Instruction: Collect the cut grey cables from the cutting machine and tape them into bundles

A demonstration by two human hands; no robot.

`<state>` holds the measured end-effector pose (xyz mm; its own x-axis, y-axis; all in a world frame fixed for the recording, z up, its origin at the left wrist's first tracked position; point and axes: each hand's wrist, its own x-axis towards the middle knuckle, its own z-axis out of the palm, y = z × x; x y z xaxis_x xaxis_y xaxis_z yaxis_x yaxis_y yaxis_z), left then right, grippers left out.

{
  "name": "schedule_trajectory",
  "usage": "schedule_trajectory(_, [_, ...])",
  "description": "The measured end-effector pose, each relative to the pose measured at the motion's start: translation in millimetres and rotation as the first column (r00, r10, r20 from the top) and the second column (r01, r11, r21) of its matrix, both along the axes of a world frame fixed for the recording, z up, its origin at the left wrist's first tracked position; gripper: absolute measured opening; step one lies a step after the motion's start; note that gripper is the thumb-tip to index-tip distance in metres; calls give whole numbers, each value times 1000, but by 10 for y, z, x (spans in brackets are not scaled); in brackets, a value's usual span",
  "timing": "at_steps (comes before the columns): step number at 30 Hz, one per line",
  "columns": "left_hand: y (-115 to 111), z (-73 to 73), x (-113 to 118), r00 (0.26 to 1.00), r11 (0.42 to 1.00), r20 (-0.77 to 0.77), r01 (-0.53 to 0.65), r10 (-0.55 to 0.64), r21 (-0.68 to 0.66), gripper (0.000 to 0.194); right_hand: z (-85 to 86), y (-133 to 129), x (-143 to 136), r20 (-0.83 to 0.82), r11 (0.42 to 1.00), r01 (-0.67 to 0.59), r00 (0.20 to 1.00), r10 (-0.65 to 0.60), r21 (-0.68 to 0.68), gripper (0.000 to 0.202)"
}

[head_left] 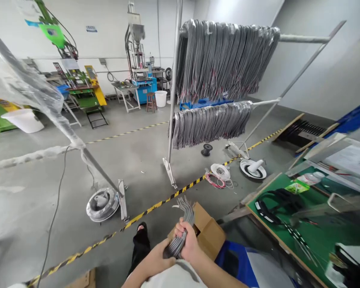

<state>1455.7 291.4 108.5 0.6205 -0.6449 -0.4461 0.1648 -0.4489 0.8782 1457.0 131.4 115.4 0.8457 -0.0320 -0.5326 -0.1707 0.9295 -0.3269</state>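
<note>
Hands, two, a left hand (157,258) and a right hand (189,241); held cable bundles (187,211), one; hanging cable rows, two, an upper row (225,60) and a lower row (213,124); metal racks, two, a left rack (100,168) and a right rack (174,72); white buckets, two, a left bucket (25,121) and a far bucket (161,99); wooden stools (151,102), one; black spools (207,149), one; green-topped benches (273,182), one; wall-side machines, at least two, a green machine (85,102) and a blue machine (144,90), perhaps more, the far left being partly covered
</note>
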Motion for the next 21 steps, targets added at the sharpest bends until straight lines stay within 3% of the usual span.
schedule_trajectory(3, [211, -15, 774, 972, 981, 163, 180, -168, -65, 52, 14, -118, 530, 51, 996, 18, 999, -14, -91, 24])
schedule_trajectory(5, [348, -18, 1271, 954, 968, 196, 242, -226, -62, 49, 53, -185, 808, 55, 987, 19, 998, -11, -157, 25])
schedule_trajectory(9, [533, 23, 2202, 943, 969, 236, 245, -235, -13, 34, 167, -206, 1160, 48, 964, 62, 998, -51, -260, 27])
schedule_trajectory(12, [462, 116, 2879, 922, 979, 333, 202, -199, 25, 36, 216, -170, 1312, 33, 944, 127, 992, -123, -305, 26])
schedule_trajectory(16, [-83, 378, 3802, 842, 990, 522, 134, -135, 40, 42, 202, -197, 1471, -32, 934, 207, 974, -226, -290, 25])
schedule_trajectory(21, [-1283, 955, 5184, 696, 999, 717, 15, -36, 36, 45, 56, -532, 1701, -83, 909, 316, 933, -349, -273, 27])
